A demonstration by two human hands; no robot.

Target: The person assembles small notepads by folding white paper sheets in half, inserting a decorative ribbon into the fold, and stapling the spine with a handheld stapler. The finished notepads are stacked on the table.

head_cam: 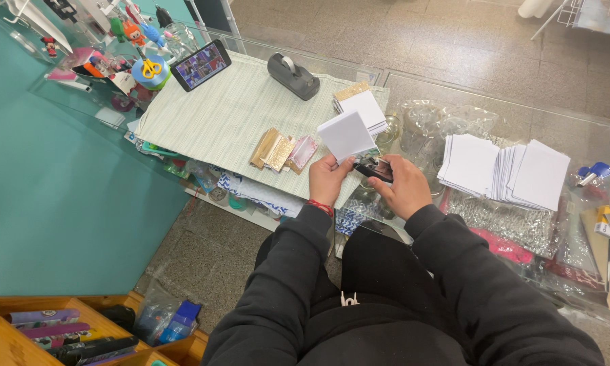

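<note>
- The left hand (328, 177) pinches a small stack of white square cards (346, 135) by its lower corner, thumb on top, cards tilted up toward 12 o'clock.
- The right hand (403, 184) is curled around a small black tool (372, 169), its tip pointing to 9 o'clock, just beside the cards' corner.
- Both forearms, in black sleeves, rise from 6 o'clock and meet over the glass tabletop (454, 102).
- At 3 o'clock lies a fanned pile of white cards (505, 169); at 10 o'clock, gold tags (272, 149) on a pale mat (223, 108).

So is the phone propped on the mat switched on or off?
On. The phone leans tilted at the far edge of the striped mat, and its screen glows with a grid of small coloured pictures.
</note>
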